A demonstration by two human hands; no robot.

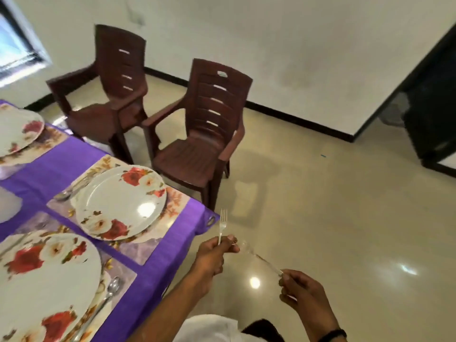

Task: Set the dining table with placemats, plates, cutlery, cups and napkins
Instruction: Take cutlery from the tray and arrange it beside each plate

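My left hand (213, 253) grips a silver fork (222, 224) by the handle, tines up, just off the table's corner. My right hand (302, 291) pinches one end of a second, blurred piece of cutlery (262, 259); its other end reaches my left hand. On the purple tablecloth (61, 164) lie floral placemats, each with a white flowered plate: a near plate (47, 282), a middle plate (118, 206) and a far plate (17, 132). One spoon (112, 291) lies right of the near plate. Another spoon (65, 193) lies at the middle plate's far left edge.
Two brown plastic armchairs, the nearer chair (202, 134) and the farther chair (111, 92), stand beside the table's far side. Glossy beige floor (333, 218) spreads to the right. A dark doorway (434, 107) opens at far right and a window (17, 45) at top left.
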